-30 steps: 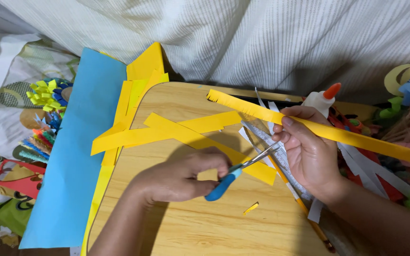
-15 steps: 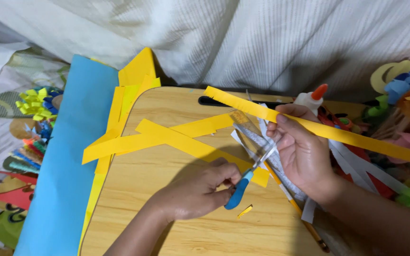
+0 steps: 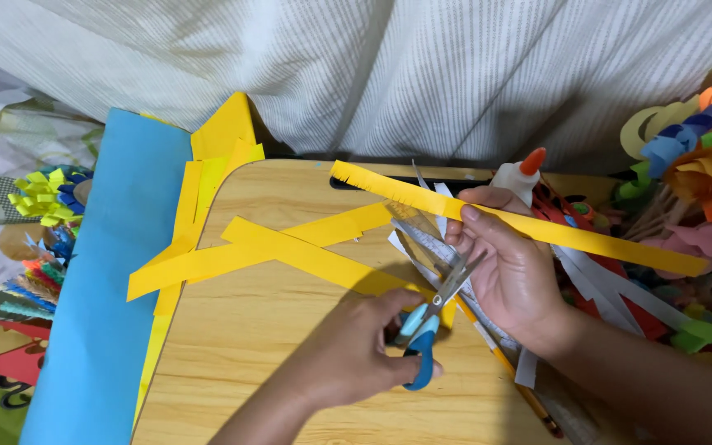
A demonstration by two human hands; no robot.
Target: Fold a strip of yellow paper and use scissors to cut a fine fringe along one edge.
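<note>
Scissors (image 3: pixel 430 317) now sit lower, off the yellow strip (image 3: pixel 521 221).

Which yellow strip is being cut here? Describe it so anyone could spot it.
Start at the wooden board, then find the right hand above its far right part. The strip it holds runs past the glue bottle. Unlike the flat strips, it is lifted and fringed along one edge.

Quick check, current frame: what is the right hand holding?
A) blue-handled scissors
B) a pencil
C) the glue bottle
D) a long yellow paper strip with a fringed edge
D: the right hand pinches the long yellow paper strip, whose end is cut into a fringe, while the left hand holds the blue-handled scissors; the glue bottle stands untouched behind it.
</note>
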